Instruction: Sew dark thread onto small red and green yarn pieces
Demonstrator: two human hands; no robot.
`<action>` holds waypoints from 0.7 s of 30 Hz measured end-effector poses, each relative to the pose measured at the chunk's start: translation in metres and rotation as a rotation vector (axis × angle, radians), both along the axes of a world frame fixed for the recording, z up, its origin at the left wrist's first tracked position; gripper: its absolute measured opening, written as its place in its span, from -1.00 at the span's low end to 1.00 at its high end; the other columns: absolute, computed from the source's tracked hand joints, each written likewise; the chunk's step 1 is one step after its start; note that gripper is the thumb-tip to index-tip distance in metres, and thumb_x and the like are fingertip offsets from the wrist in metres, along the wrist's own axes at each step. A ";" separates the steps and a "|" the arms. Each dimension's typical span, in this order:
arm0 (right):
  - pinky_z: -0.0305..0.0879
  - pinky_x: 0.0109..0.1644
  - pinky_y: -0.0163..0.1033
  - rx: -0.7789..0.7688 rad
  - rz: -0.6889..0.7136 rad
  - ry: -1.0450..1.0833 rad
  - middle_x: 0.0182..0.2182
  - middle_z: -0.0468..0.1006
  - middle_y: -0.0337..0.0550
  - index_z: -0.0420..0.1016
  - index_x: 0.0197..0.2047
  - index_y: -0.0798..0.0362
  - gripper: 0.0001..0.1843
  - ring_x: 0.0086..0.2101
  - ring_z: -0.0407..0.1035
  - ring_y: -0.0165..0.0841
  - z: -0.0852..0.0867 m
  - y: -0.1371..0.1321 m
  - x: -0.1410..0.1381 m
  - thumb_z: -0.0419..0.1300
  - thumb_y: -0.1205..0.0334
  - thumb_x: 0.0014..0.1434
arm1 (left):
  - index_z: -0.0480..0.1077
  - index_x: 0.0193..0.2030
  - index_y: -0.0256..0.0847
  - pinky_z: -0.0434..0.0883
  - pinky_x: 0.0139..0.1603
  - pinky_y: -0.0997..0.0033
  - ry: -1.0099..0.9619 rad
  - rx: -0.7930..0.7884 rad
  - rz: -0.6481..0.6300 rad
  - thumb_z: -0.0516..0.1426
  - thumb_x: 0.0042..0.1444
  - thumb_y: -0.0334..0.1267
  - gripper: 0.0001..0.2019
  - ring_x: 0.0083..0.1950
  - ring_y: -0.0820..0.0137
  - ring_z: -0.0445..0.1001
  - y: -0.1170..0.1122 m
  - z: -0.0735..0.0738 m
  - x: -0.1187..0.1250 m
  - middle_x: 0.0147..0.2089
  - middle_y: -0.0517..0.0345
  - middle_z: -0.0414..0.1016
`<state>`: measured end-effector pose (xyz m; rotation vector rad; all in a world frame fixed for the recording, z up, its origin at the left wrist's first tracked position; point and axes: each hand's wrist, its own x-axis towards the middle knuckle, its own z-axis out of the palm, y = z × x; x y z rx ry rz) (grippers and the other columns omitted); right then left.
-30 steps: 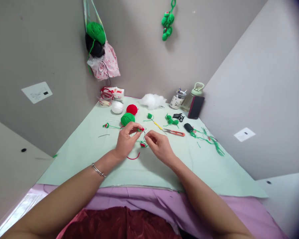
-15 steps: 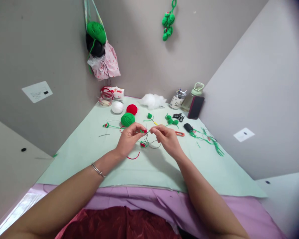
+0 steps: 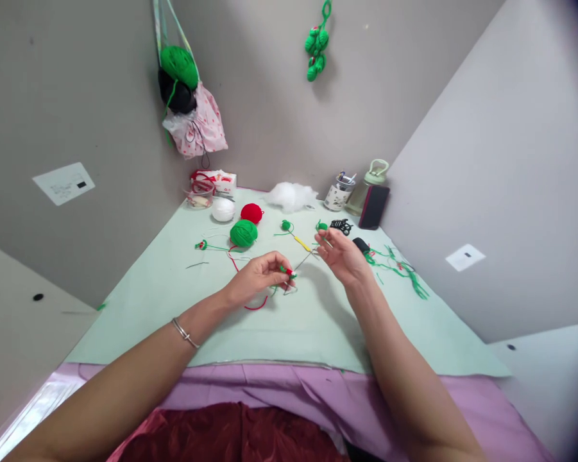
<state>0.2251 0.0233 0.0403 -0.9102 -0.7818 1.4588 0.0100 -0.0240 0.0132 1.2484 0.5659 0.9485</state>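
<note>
My left hand (image 3: 260,277) pinches a small red and green crocheted piece (image 3: 289,272) above the table. A dark thread (image 3: 303,260) runs taut from this piece up to my right hand (image 3: 344,256), whose thumb and forefinger are pinched at its end. Whether a needle is also between those fingers is too small to tell. Behind the thread lies a yellow-handled crochet hook (image 3: 302,244). Loose thread hangs under the left fingers, near a red yarn strand (image 3: 256,308) on the table.
Green (image 3: 244,233), red (image 3: 252,213) and white yarn balls (image 3: 223,210) sit at back left. White stuffing (image 3: 291,196) lies at the rear, with a pen cup (image 3: 339,192), bottle (image 3: 360,196) and phone (image 3: 374,207) to its right. Green yarn scraps (image 3: 414,282) spread at right.
My right hand has moved right and slightly up, away from the left, drawing the dark thread taut. My left hand has lowered slightly and shifted right with the crocheted piece.
</note>
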 end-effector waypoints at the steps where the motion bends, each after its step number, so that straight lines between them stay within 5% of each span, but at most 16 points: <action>1: 0.32 -0.42 -0.44 -0.018 0.026 0.043 -0.40 0.50 -0.27 0.42 -0.36 0.05 -0.80 -0.38 0.40 -0.49 0.001 0.004 0.007 0.37 0.27 -0.01 | 0.33 -0.24 -0.25 0.41 -0.25 0.40 -0.014 -0.038 -0.025 0.28 0.07 -0.21 -0.76 -0.27 0.40 0.52 0.000 0.001 0.000 -0.27 0.13 0.48; 4: 0.14 -0.60 -0.49 -0.011 0.072 0.038 -0.55 0.34 -0.35 0.36 -0.36 0.04 -0.86 -0.59 0.20 -0.58 0.005 0.012 0.028 0.28 0.30 0.10 | 0.30 -0.20 -0.23 0.44 -0.31 0.39 -0.033 -0.101 -0.056 0.27 0.09 -0.19 -0.74 -0.29 0.38 0.54 0.001 0.001 -0.003 -0.22 0.09 0.50; 9: -0.16 -0.66 -0.43 0.064 -0.401 -0.180 -0.65 0.07 -0.44 0.19 -0.44 0.00 -0.77 -0.69 -0.15 -0.59 0.009 0.021 0.085 0.17 0.39 0.15 | 0.31 -0.19 -0.24 0.47 -0.19 0.35 -0.052 -0.122 -0.051 0.24 0.13 -0.22 -0.78 -0.30 0.42 0.53 0.002 0.004 -0.012 -0.25 0.11 0.50; 12: -0.27 -0.63 -0.38 0.125 -0.635 -0.241 -0.67 0.06 -0.45 0.13 -0.40 -0.05 -0.79 -0.67 -0.20 -0.53 0.012 0.021 0.120 0.13 0.34 0.15 | 0.32 -0.19 -0.25 0.48 -0.15 0.30 -0.053 -0.121 -0.053 0.25 0.12 -0.23 -0.78 -0.29 0.40 0.54 0.001 0.008 -0.013 -0.26 0.10 0.50; 15: -0.30 -0.60 -0.36 0.205 -0.759 -0.324 -0.67 0.10 -0.43 0.23 -0.30 -0.08 -0.87 -0.66 -0.17 -0.48 0.013 0.022 0.127 0.13 0.31 0.11 | 0.33 -0.20 -0.26 0.48 -0.14 0.29 -0.064 -0.126 -0.048 0.27 0.10 -0.23 -0.77 -0.29 0.40 0.54 0.000 0.011 -0.013 -0.27 0.09 0.51; 18: -0.27 -0.57 -0.33 0.250 -0.552 -0.430 -0.64 0.21 -0.37 0.44 -0.26 -0.02 -0.87 -0.63 -0.15 -0.51 0.012 0.020 0.096 0.21 0.26 0.05 | 0.34 -0.20 -0.25 0.48 -0.13 0.30 -0.077 -0.137 -0.038 0.28 0.09 -0.23 -0.76 -0.29 0.40 0.54 0.001 0.011 -0.013 -0.26 0.09 0.52; 21: -0.11 -0.54 -0.32 0.260 -0.155 -0.546 -0.56 0.36 -0.28 0.58 -0.23 0.09 -0.74 -0.59 -0.01 -0.54 0.011 0.004 0.045 0.34 0.18 -0.01 | 0.35 -0.20 -0.24 0.47 -0.12 0.29 -0.085 -0.139 -0.018 0.29 0.08 -0.22 -0.76 -0.28 0.40 0.55 0.003 0.010 -0.014 -0.25 0.09 0.54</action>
